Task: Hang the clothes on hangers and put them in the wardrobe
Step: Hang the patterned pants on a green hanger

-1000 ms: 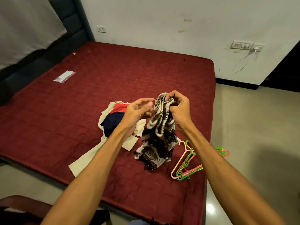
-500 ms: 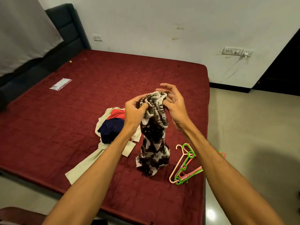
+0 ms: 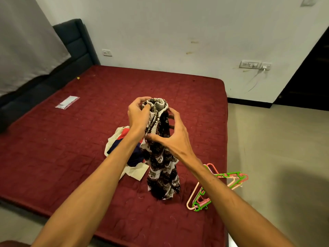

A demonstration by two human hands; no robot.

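Note:
A brown and white patterned garment (image 3: 162, 173) hangs bunched above the red bed (image 3: 71, 143), its lower end touching the cover. My left hand (image 3: 138, 114) grips its gathered top edge, fingers curled into the opening. My right hand (image 3: 173, 134) is around the bunched cloth lower down, thumb pressed on the front and fingers spread behind it. A pile of cream, navy and red clothes (image 3: 124, 152) lies on the bed to the left, partly behind my left forearm. Several green and pink plastic hangers (image 3: 213, 188) lie at the bed's right edge.
A small clear plastic packet (image 3: 67, 102) lies on the bed at the left. A dark headboard (image 3: 74, 50) and grey sheet stand at the far left. Pale floor (image 3: 277, 157) runs right of the bed, with a dark doorway (image 3: 309, 77) beyond. Wall sockets (image 3: 249, 65) sit behind.
The garment has been lifted higher and hangs longer. My right hand slid down from the top edge to the bunched middle. My left hand kept its grip on the top. The view tilted up.

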